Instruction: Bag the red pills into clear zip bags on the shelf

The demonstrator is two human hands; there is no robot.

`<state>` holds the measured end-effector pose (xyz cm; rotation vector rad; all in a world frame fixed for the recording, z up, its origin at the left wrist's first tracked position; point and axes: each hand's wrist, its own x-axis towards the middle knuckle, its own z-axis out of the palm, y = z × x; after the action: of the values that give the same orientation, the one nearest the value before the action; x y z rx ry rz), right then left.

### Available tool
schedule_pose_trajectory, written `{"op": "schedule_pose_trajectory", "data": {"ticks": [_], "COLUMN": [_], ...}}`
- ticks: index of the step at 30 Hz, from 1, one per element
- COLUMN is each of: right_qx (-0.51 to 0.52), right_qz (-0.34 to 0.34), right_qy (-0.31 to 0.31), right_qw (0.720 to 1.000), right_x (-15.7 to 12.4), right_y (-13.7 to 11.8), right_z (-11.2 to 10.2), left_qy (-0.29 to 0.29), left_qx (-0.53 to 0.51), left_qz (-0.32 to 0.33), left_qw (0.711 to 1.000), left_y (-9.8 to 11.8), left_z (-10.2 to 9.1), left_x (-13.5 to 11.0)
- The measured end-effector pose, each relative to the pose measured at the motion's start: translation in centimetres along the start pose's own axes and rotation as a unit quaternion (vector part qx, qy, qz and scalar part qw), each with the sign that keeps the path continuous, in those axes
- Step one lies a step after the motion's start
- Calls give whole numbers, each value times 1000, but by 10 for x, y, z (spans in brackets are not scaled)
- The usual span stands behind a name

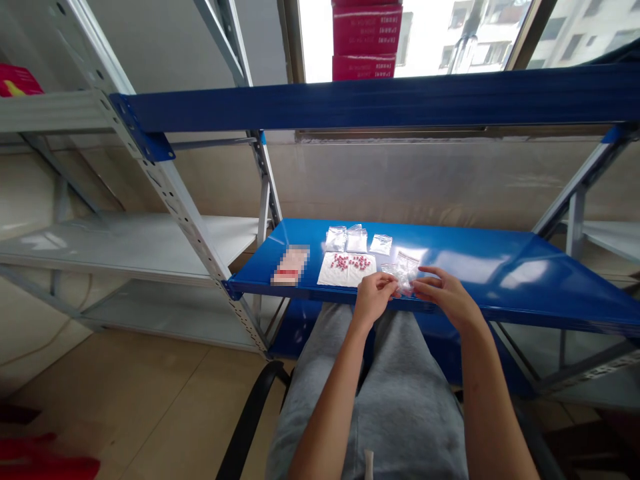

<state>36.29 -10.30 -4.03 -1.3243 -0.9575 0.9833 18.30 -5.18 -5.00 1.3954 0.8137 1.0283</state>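
Both hands pinch a small clear plastic bag (406, 270) over the front edge of the blue shelf (500, 267). My left hand (373, 297) grips its left side with closed fingers. My right hand (445, 293) holds its right side between thumb and fingers. Just left of the bag lies a white sheet (330, 273) with several small red pieces (350, 261) scattered on it. Behind the sheet sit three small clear bags (357, 239) in a row.
A blurred pinkish flat item (290, 265) lies on the shelf's left part. A blue beam (380, 100) crosses overhead, with red boxes (367, 40) on it. Grey metal racking (125, 247) stands to the left. My grey-trousered legs and a chair edge (250, 420) are below.
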Motion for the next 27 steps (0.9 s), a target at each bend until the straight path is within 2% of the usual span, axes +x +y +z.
{"op": "schedule_pose_trajectory", "data": {"ticks": [3, 6, 8, 12, 17, 20, 25, 27], "right_qx": [-53, -114, -151, -250, -419, -495, -584, -601], "right_qz": [4, 6, 8, 11, 27, 8, -47, -72], "right_qy": [-4, 25, 36, 42, 30, 25, 28, 31], "right_qw": [999, 993, 988, 967, 907, 869, 810, 795], "right_x": [19, 44, 60, 83, 94, 94, 89, 87], "right_y": [-5, -7, -4, 9, 17, 17, 15, 14], "right_z": [-22, -42, -52, -59, -54, -51, -46, -43], "left_qy": [12, 36, 50, 56, 29, 9, -6, -2], "left_qx": [50, 151, 254, 427, 513, 544, 549, 541], "left_qz": [-14, -15, -3, 22, 78, 86, 105, 121], "left_qw": [999, 988, 966, 902, 854, 834, 829, 832], "left_y": [0, 2, 4, 4, -2, -3, -3, -4], "left_z": [19, 36, 47, 60, 58, 54, 51, 48], "left_x": [14, 26, 31, 33, 27, 24, 22, 21]}}
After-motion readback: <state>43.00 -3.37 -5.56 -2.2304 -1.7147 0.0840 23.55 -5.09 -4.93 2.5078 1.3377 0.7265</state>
